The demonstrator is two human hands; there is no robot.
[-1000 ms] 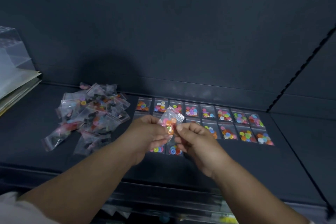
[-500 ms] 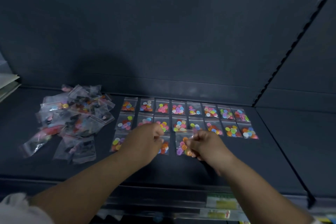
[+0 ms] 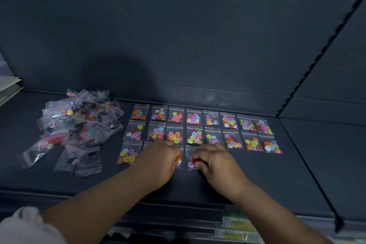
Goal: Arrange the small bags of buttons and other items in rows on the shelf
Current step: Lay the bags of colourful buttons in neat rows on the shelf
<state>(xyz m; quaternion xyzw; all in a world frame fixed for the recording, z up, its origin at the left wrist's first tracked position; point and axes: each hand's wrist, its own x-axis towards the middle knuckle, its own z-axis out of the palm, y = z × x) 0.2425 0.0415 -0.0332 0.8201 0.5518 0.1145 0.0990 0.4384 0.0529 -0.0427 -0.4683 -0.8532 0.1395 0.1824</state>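
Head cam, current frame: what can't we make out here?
1. Third-row bags beneath the left hand: head view, the hand covers them; count unclear.
2. Bag at the right hand: head view, curled fingers hide most of it; gripped or merely pressed, cannot tell.
3. Loose pile of bags: head view, overlapping, dim, blurred; contents unreadable.
4. Shelf-edge labels: head view, blurred; text unreadable.

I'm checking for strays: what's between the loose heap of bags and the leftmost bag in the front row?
Nothing: in the head view, only bare dark shelf separates the heap from that bag.
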